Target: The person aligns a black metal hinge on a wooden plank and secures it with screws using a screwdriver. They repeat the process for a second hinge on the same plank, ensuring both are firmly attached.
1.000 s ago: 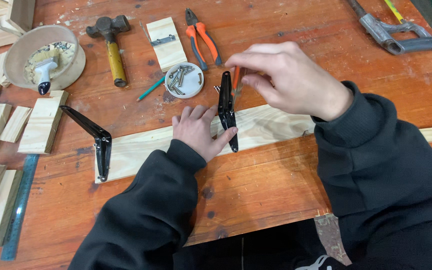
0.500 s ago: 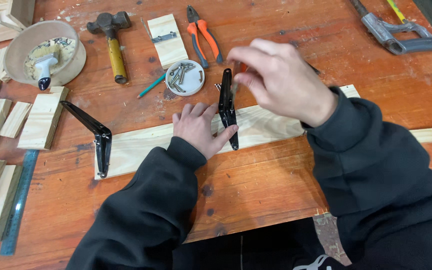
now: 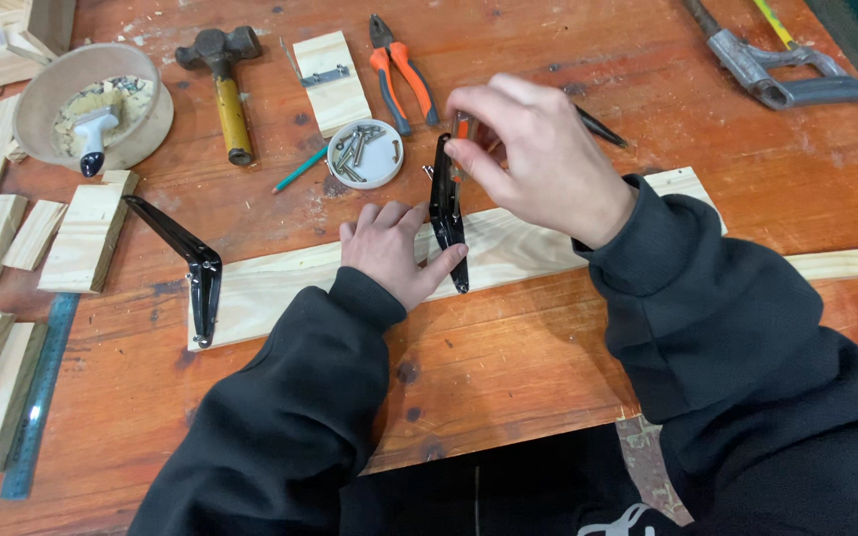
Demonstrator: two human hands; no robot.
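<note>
A worn reddish wooden table carries a long pale plank lying crosswise in front of the person. On the plank stands a black metal bracket, one leg flat on the wood and the other rising toward the far side. The left hand lies flat on the plank just left of this bracket, fingers spread, the thumb pressed against the bracket's lower leg. The right hand hovers over the bracket's upper end, its thumb and forefinger pressed together on a thin orange-handled tool; most of that tool is hidden by the hand. A second black bracket sits at the plank's left end. Just beyond the left hand stands a small white round dish of screws, with a teal pencil beside it. Farther back lie orange-handled pliers, a small wood block and a hammer. A wooden bowl sits at far left, a blue ruler near the table's left front edge.
</note>
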